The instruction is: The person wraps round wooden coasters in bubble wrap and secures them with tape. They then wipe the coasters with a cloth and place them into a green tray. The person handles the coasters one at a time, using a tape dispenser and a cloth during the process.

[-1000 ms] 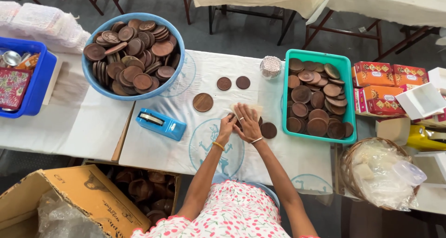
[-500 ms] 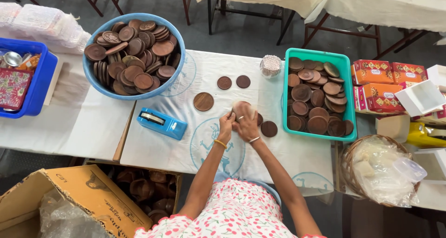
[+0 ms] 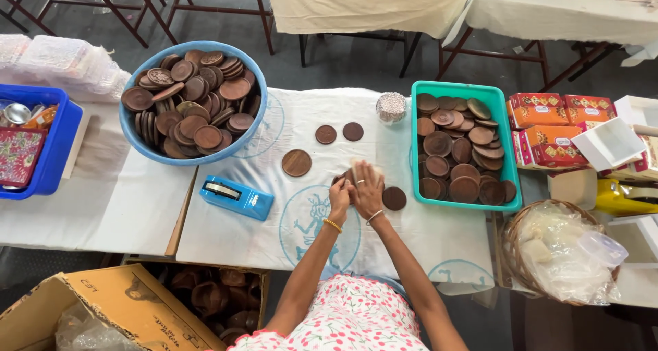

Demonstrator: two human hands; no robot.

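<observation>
Hands (image 3: 358, 192) unmoved, orange boxes (image 3: 556, 128) right

A single head-worn view is provided, directed almost straight down from well above the counter (image 3: 226, 227). The whole counter width is taken in, from the blue crate (image 3: 58, 145) at the left edge to the cartons (image 3: 548, 128) at the right. The wearer's torso is cut off by the bottom edge.

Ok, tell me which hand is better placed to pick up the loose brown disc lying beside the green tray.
Probably the right hand: the loose brown disc lies just off its outer side, while the left hand sits on the far side.
</observation>
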